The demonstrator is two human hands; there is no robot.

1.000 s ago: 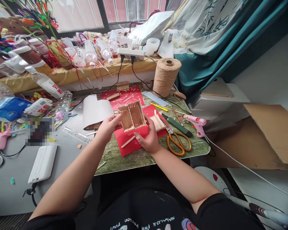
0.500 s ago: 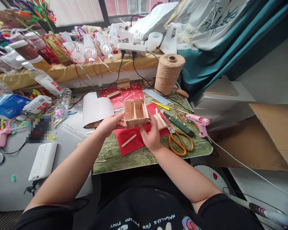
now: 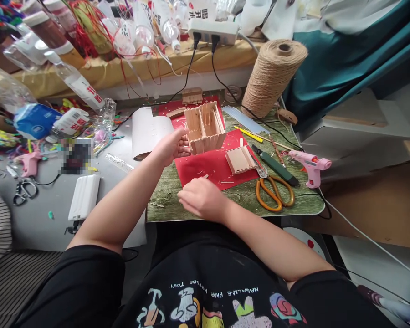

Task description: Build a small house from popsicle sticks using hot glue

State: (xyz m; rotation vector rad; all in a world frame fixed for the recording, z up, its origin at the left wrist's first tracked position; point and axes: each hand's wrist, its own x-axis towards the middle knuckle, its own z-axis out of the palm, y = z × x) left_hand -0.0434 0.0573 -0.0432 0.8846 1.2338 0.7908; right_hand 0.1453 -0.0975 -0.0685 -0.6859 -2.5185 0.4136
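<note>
A box of pale wooden craft sticks [image 3: 208, 130], with an upright divider inside, is tilted so that its open top faces me. My left hand [image 3: 172, 145] grips its left side, thumb above and fingers beneath. Near the table's front edge, my right hand [image 3: 203, 200] is closed around a loose craft stick [image 3: 205, 176]. Only the stick's tip shows past the hand; the fingertips are hidden. Under both hands lies red paper [image 3: 205, 166], and a small flat craft-stick piece [image 3: 240, 160] rests on its right part.
Orange-handled scissors [image 3: 275, 191], a green utility knife [image 3: 276, 166] and a pink glue gun [image 3: 310, 166] lie to the right. Behind them stands a twine spool [image 3: 273, 77]. Curled white paper [image 3: 150, 132] is on the left. Black cords from a power strip [image 3: 213, 31] cross the back.
My right hand has let go of the box and moved down and toward me, over the loose craft stick. The left hand keeps the box. The view has tilted downward.
</note>
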